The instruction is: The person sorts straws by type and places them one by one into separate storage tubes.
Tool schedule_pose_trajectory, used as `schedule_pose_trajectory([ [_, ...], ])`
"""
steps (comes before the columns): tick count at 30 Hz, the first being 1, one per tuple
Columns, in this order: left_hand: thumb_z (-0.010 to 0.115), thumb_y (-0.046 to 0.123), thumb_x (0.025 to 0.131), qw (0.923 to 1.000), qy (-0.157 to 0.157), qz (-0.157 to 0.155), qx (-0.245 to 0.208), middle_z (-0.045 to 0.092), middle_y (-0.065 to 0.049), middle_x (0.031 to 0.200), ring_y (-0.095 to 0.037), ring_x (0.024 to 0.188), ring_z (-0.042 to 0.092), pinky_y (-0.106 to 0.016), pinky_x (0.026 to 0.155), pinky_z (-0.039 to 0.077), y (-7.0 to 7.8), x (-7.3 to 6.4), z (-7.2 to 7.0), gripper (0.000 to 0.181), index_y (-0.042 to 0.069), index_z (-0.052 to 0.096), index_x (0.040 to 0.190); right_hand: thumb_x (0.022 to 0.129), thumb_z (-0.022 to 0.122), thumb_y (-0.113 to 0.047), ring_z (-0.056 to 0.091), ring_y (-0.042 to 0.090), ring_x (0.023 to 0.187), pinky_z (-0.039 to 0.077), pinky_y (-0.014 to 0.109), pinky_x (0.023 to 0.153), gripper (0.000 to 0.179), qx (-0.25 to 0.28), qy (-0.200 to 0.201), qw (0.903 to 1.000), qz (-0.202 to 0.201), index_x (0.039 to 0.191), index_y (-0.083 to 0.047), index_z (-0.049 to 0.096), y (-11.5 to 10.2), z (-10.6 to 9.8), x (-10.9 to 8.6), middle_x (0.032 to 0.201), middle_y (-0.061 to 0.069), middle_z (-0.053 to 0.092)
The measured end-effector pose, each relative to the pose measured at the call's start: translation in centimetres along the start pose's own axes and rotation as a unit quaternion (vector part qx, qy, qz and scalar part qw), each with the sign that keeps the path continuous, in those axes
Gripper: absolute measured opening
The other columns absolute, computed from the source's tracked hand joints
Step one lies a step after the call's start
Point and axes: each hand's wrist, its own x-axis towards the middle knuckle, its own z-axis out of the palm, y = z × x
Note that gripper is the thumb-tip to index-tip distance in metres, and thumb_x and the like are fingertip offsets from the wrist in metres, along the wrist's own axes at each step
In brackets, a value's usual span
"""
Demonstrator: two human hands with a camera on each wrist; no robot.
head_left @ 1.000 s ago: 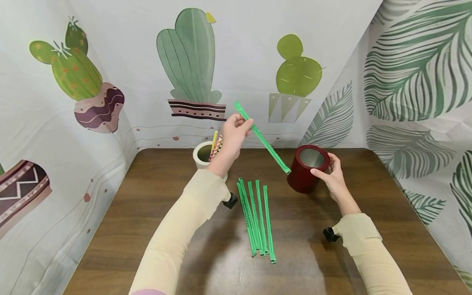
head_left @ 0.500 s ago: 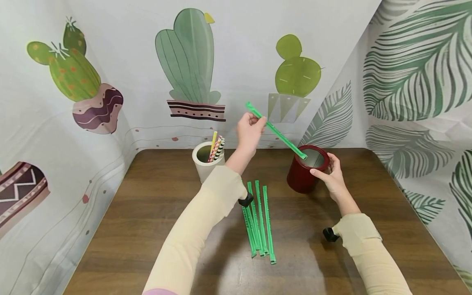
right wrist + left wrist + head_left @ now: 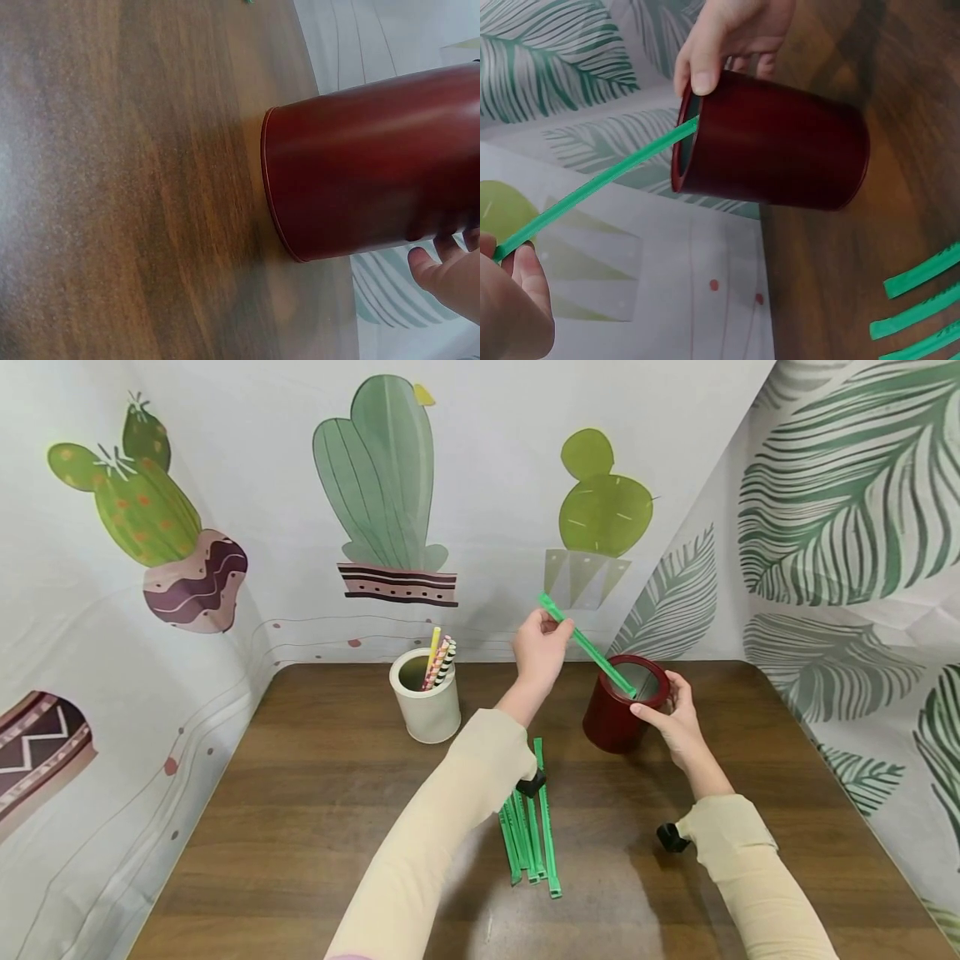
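In the head view my left hand (image 3: 542, 647) pinches a green wrapped straw (image 3: 596, 652) near its upper end. The straw slants down to the right, and its lower end is inside the mouth of a dark red canister (image 3: 611, 718). The left wrist view shows that tip just past the canister's rim (image 3: 681, 161). My right hand (image 3: 678, 718) grips the upright canister from the right, thumb at the front of the rim and fingers round the far side. Several more green wrapped straws (image 3: 547, 843) lie side by side on the table, partly hidden by my left forearm.
A white cup (image 3: 429, 710) holding yellow and patterned straws (image 3: 441, 664) stands at the back left of the brown wooden table (image 3: 315, 827). Behind the table hangs a cloth (image 3: 495, 460) printed with cacti and leaves.
My left hand has moved right and somewhat down, bringing the straw's lower end from beside the canister into its mouth. The right hand and canister have stayed put.
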Motion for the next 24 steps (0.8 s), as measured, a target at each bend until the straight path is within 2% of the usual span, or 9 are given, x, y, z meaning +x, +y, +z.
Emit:
schedule_pose_trajectory([
  [4, 0.061, 0.020, 0.081, 0.9995, -0.002, 0.002, 0.032, 0.065, -0.004, 0.080, -0.010, 0.064, 0.057, -0.017, 0.054, 0.043, -0.4, -0.5, 0.6, 0.011, 0.009, 0.061, 0.085, 0.077, 0.064, -0.004, 0.027, 0.016, 0.118, 0.021, 0.031, 0.100, 0.077, 0.002, -0.001, 1.0000, -0.002, 0.136, -0.008, 0.016, 0.0, 0.0, 0.0, 0.125, 0.000, 0.032],
  [11, 0.061, 0.020, 0.081, 0.9961, -0.032, 0.018, 0.080, 0.067, -0.002, 0.079, -0.010, 0.069, 0.059, -0.016, 0.056, 0.041, -1.3, -1.4, 1.5, 0.011, 0.010, 0.061, 0.084, 0.076, 0.064, -0.002, 0.026, 0.020, 0.121, 0.021, 0.023, 0.099, 0.075, 0.014, 0.003, 0.9999, -0.006, 0.135, -0.007, 0.018, 0.1, 0.0, 0.1, 0.125, 0.001, 0.033],
  [17, 0.060, 0.022, 0.083, 0.9919, -0.061, 0.025, 0.109, 0.065, 0.000, 0.076, -0.010, 0.069, 0.056, -0.019, 0.058, 0.039, -2.0, -2.0, 1.9, 0.011, 0.012, 0.059, 0.081, 0.076, 0.064, -0.003, 0.025, 0.020, 0.123, 0.016, 0.035, 0.104, 0.076, 0.010, 0.002, 0.9999, -0.002, 0.136, -0.008, 0.017, -0.1, 0.1, 0.1, 0.128, 0.004, 0.031],
  [21, 0.059, 0.025, 0.084, 0.9894, -0.089, 0.012, 0.114, 0.064, 0.001, 0.079, -0.011, 0.075, 0.057, -0.020, 0.062, 0.039, -2.6, -2.4, 1.9, 0.011, 0.014, 0.060, 0.082, 0.077, 0.064, -0.003, 0.022, 0.025, 0.125, 0.014, 0.040, 0.106, 0.075, 0.010, -0.001, 0.9999, -0.002, 0.135, -0.010, 0.018, -0.1, 0.0, 0.0, 0.130, 0.007, 0.030],
  [24, 0.058, 0.027, 0.084, 0.9891, -0.107, -0.009, 0.101, 0.065, 0.003, 0.080, -0.010, 0.077, 0.058, -0.020, 0.063, 0.041, -2.9, -2.6, 2.0, 0.011, 0.016, 0.062, 0.084, 0.076, 0.064, -0.003, 0.022, 0.026, 0.125, 0.014, 0.040, 0.106, 0.075, 0.012, -0.001, 0.9999, -0.002, 0.135, -0.010, 0.018, -0.1, 0.0, 0.0, 0.130, 0.008, 0.030],
])
